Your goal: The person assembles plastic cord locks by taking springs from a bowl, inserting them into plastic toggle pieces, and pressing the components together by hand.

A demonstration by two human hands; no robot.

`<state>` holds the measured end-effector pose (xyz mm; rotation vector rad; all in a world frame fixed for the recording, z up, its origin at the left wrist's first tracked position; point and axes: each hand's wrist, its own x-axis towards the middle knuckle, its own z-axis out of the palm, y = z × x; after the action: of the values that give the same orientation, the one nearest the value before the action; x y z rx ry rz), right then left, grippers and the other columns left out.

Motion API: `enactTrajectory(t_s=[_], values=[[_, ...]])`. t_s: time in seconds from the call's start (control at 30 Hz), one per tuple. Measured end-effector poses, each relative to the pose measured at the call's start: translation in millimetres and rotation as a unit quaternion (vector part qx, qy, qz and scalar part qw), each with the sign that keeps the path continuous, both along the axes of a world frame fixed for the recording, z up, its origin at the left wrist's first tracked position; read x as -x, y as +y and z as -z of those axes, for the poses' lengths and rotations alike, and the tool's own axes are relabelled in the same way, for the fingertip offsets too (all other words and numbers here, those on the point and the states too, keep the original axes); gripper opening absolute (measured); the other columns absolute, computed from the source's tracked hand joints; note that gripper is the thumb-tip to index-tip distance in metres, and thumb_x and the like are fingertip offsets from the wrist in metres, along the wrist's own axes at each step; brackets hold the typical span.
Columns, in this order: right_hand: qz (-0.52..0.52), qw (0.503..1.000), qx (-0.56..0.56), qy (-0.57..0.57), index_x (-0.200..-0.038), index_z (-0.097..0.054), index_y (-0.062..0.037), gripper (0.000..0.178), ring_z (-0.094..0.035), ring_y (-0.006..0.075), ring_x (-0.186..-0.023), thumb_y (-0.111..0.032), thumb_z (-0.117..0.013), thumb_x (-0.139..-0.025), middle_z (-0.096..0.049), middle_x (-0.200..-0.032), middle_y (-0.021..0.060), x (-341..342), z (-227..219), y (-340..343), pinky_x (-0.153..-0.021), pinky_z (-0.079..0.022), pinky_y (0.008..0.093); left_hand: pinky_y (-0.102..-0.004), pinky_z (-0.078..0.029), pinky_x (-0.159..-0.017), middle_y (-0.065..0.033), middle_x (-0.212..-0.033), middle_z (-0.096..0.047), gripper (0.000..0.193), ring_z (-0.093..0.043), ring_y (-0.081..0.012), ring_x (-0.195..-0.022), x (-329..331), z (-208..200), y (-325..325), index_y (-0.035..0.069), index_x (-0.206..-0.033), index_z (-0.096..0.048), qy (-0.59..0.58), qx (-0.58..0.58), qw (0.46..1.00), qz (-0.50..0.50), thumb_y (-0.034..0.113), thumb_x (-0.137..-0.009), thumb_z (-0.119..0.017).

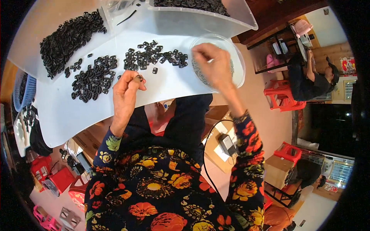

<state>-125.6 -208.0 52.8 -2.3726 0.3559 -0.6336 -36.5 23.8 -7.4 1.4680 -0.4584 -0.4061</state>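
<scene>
My left hand (126, 90) is at the table's near edge, its thumb and fingertips pinching a small black plastic piece (139, 78). My right hand (216, 67) hangs over a round clear tub (241, 71) on the right. Its fingers are curled together and a little blurred; whatever they hold is hidden. Small grey metal-looking bits (200, 75) lie in the tub. Just beyond my left hand spreads a loose group of small black two-holed pieces (142, 57). Another group, of black oval pieces (93, 81), lies to its left.
The white table (165, 82) curves around me. A large heap of black pieces (71, 40) fills a clear container at the far left. A clear bin (204, 19) of black parts stands at the back. A blue basket (27, 92) is at the left edge. People sit near red stools (281, 94) at right.
</scene>
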Motion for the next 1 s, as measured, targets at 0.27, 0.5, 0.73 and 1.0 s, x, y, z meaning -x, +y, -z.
enactTrajectory(t_s=[0.27, 0.5, 0.73, 1.0], values=[[-0.081, 0.990, 0.061, 0.096, -0.086, -0.067, -0.0026, 0.011, -0.063, 0.0306, -0.074, -0.003, -0.062, -0.076, -0.065, -0.085, 0.0150, 8, 22, -55, -0.068, -0.050, 0.0361, -0.0237, -0.044, -0.072, -0.0035, -0.070, -0.060, 0.010, -0.055, -0.0085, -0.073, 1, -2, -1, 0.001, -0.088, -0.056, -0.012, -0.036, 0.999, 0.004, 0.006, -0.089, -0.048], [-0.094, 0.983, 0.093, 0.130, -0.088, -0.068, -0.0023, 0.013, -0.062, 0.0328, -0.077, -0.003, -0.061, -0.076, -0.065, -0.086, 0.0161, 4, 13, -56, -0.070, -0.050, 0.0383, -0.0230, -0.042, -0.071, -0.0022, -0.070, -0.059, 0.010, -0.053, -0.0073, -0.072, 2, -1, -1, 0.001, -0.088, -0.056, -0.016, -0.032, 0.999, 0.006, 0.007, -0.089, -0.048], [-0.116, 0.971, 0.156, 0.136, -0.082, -0.066, -0.0001, 0.009, -0.061, 0.0348, -0.072, -0.004, -0.059, -0.078, -0.062, -0.079, 0.0163, 0, 6, -61, -0.068, -0.049, 0.0411, -0.0217, -0.041, -0.068, -0.0010, -0.070, -0.058, 0.010, -0.052, -0.0062, -0.072, 3, 2, -1, 0.002, -0.088, -0.057, -0.005, -0.013, 1.000, 0.013, 0.008, -0.090, -0.049], [-0.131, 0.953, 0.236, 0.135, -0.070, -0.055, 0.0037, 0.011, -0.059, 0.0376, -0.069, -0.005, -0.060, -0.074, -0.059, -0.076, 0.0196, -5, 16, -60, -0.064, -0.048, 0.0438, -0.0204, -0.039, -0.061, -0.0002, -0.070, -0.058, 0.008, -0.050, -0.0044, -0.067, 2, 2, 1, 0.002, -0.087, -0.056, -0.009, -0.024, 1.000, 0.016, 0.007, -0.088, -0.049]])
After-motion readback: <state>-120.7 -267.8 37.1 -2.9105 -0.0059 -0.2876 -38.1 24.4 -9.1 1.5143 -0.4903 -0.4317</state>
